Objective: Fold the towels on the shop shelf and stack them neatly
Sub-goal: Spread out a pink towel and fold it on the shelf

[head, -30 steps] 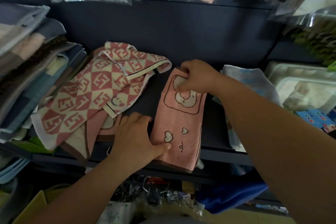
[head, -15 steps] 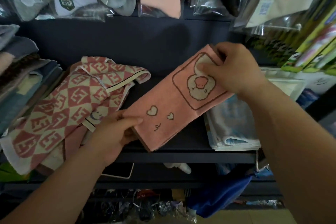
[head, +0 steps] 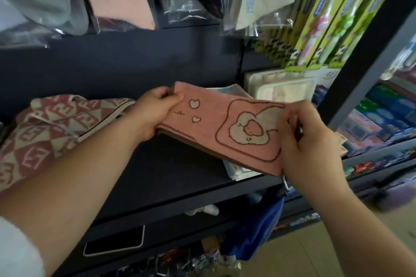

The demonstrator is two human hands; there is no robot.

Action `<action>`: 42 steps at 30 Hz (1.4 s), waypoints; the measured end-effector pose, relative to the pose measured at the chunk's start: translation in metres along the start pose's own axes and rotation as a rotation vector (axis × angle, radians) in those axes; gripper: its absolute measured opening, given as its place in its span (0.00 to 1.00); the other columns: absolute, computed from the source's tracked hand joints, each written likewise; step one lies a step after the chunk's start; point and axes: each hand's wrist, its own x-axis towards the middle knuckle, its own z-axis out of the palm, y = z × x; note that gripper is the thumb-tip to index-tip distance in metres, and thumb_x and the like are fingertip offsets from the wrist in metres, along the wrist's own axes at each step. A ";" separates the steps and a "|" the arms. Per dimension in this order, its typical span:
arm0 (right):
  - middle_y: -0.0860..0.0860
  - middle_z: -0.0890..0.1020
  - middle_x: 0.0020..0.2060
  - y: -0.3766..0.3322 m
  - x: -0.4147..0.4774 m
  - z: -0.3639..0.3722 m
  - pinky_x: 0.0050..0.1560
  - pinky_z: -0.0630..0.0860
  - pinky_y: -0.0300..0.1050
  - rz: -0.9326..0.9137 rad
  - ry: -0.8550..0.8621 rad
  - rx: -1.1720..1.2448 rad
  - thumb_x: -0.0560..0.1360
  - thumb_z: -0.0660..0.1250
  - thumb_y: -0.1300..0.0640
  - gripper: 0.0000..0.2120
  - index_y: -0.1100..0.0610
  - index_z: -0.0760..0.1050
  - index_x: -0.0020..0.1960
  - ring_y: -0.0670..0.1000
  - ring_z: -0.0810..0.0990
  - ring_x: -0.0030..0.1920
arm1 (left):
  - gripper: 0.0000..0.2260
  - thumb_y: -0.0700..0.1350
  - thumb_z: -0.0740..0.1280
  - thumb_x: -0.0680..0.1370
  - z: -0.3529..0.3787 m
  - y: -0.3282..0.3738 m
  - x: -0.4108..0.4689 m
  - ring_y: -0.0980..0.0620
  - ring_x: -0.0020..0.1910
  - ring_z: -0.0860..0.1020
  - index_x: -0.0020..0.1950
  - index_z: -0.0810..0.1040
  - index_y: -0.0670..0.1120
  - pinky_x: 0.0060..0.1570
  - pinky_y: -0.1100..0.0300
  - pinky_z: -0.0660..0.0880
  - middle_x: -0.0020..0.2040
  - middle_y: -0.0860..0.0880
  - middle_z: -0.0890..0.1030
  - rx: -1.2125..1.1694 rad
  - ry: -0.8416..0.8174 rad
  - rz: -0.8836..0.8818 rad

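Dark shelf (head: 180, 168), centre frame: a red-and-cream checked towel (head: 45, 132) lies crumpled at its left end. A folded white-and-blue cloth pile (head: 238, 171) sits right of centre, near the front edge.

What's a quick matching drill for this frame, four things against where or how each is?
Things:
1. pink towel
2. checked towel
3. left hand
4. right hand

States:
a. grips the end with the framed animal figure
b. lies loose on the shelf, at the left
c. held between both hands
d. grips the end near the hearts

Pairs: 1-c, 2-b, 3-d, 4-a
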 end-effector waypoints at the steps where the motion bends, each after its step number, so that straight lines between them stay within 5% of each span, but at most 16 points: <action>1: 0.49 0.76 0.35 0.007 -0.006 0.002 0.31 0.69 0.34 0.014 -0.002 -0.014 0.80 0.62 0.65 0.13 0.47 0.73 0.46 0.43 0.75 0.33 | 0.02 0.47 0.71 0.79 0.005 0.007 0.009 0.49 0.41 0.83 0.50 0.81 0.50 0.41 0.55 0.79 0.46 0.45 0.86 0.056 0.003 0.030; 6: 0.47 0.79 0.47 0.021 -0.021 0.008 0.43 0.72 0.26 0.143 -0.029 0.062 0.76 0.64 0.68 0.17 0.46 0.81 0.48 0.41 0.79 0.45 | 0.05 0.40 0.69 0.73 0.035 0.031 0.045 0.51 0.31 0.78 0.40 0.81 0.48 0.33 0.62 0.72 0.31 0.51 0.81 0.190 -0.030 0.099; 10: 0.47 0.83 0.46 0.016 -0.030 0.012 0.41 0.79 0.39 0.223 -0.032 0.112 0.75 0.67 0.62 0.16 0.46 0.83 0.57 0.45 0.83 0.40 | 0.08 0.37 0.68 0.74 0.056 0.043 0.069 0.51 0.36 0.81 0.46 0.83 0.50 0.37 0.60 0.76 0.40 0.48 0.84 0.204 -0.050 0.205; 14: 0.47 0.85 0.44 0.017 -0.028 0.019 0.42 0.80 0.40 0.310 -0.058 0.133 0.74 0.70 0.59 0.18 0.49 0.81 0.63 0.44 0.84 0.41 | 0.11 0.39 0.74 0.74 0.077 0.051 0.091 0.52 0.43 0.82 0.54 0.82 0.50 0.43 0.60 0.79 0.47 0.49 0.84 0.236 -0.073 0.249; 19: 0.46 0.83 0.46 0.023 -0.029 0.020 0.39 0.73 0.28 0.239 -0.127 -0.073 0.75 0.72 0.53 0.18 0.47 0.81 0.64 0.43 0.81 0.36 | 0.07 0.39 0.77 0.72 0.095 0.044 0.115 0.50 0.47 0.83 0.46 0.84 0.50 0.48 0.58 0.80 0.46 0.50 0.84 0.287 -0.062 0.271; 25: 0.43 0.80 0.36 0.015 -0.022 0.015 0.37 0.75 0.36 0.109 -0.310 -0.368 0.79 0.64 0.43 0.14 0.48 0.79 0.58 0.47 0.80 0.37 | 0.08 0.40 0.75 0.73 0.095 0.020 0.129 0.49 0.44 0.83 0.40 0.83 0.53 0.42 0.59 0.76 0.41 0.51 0.84 0.609 -0.059 0.370; 28: 0.45 0.80 0.35 0.002 -0.016 0.009 0.35 0.78 0.46 0.082 -0.434 -0.637 0.80 0.54 0.36 0.17 0.45 0.76 0.56 0.52 0.82 0.37 | 0.07 0.45 0.75 0.74 0.088 0.024 0.128 0.48 0.50 0.82 0.52 0.84 0.51 0.52 0.55 0.78 0.52 0.49 0.85 0.885 -0.067 0.466; 32: 0.46 0.76 0.30 -0.014 0.000 0.014 0.23 0.69 0.43 -0.154 -0.276 -0.717 0.76 0.69 0.47 0.06 0.49 0.79 0.43 0.53 0.76 0.27 | 0.16 0.48 0.70 0.77 0.089 0.037 0.114 0.43 0.62 0.76 0.65 0.80 0.54 0.62 0.48 0.73 0.62 0.48 0.80 1.071 -0.059 0.775; 34: 0.49 0.78 0.39 -0.010 0.012 0.029 0.29 0.76 0.48 -0.253 -0.220 -0.613 0.75 0.70 0.52 0.04 0.52 0.80 0.47 0.55 0.78 0.35 | 0.16 0.50 0.67 0.80 0.093 0.038 0.103 0.45 0.68 0.73 0.68 0.78 0.54 0.69 0.47 0.69 0.68 0.50 0.78 0.991 -0.201 0.838; 36: 0.52 0.79 0.53 -0.003 0.023 0.043 0.53 0.80 0.53 -0.247 -0.283 -0.558 0.80 0.61 0.47 0.14 0.54 0.80 0.56 0.57 0.78 0.53 | 0.20 0.55 0.61 0.82 0.097 0.033 0.093 0.49 0.77 0.64 0.75 0.71 0.57 0.76 0.46 0.58 0.77 0.54 0.68 1.068 -0.349 0.754; 38: 0.54 0.70 0.71 0.004 0.030 0.054 0.77 0.60 0.53 -0.180 -0.432 -0.582 0.82 0.51 0.42 0.24 0.52 0.73 0.70 0.57 0.65 0.74 | 0.24 0.60 0.55 0.83 0.096 0.022 0.091 0.53 0.81 0.52 0.80 0.59 0.61 0.79 0.43 0.48 0.82 0.57 0.55 1.237 -0.442 0.674; 40: 0.52 0.55 0.81 0.015 0.031 0.061 0.80 0.43 0.54 -0.131 -0.577 -0.644 0.82 0.46 0.38 0.29 0.49 0.59 0.79 0.56 0.47 0.81 | 0.26 0.62 0.51 0.83 0.092 0.010 0.091 0.54 0.81 0.46 0.81 0.50 0.63 0.79 0.42 0.43 0.83 0.58 0.47 1.307 -0.482 0.643; 42: 0.52 0.48 0.82 0.024 0.027 0.065 0.80 0.39 0.55 -0.113 -0.634 -0.683 0.82 0.43 0.36 0.31 0.48 0.50 0.82 0.55 0.40 0.81 | 0.26 0.62 0.48 0.83 0.089 0.003 0.089 0.55 0.81 0.43 0.80 0.46 0.64 0.79 0.41 0.42 0.82 0.59 0.43 1.304 -0.479 0.640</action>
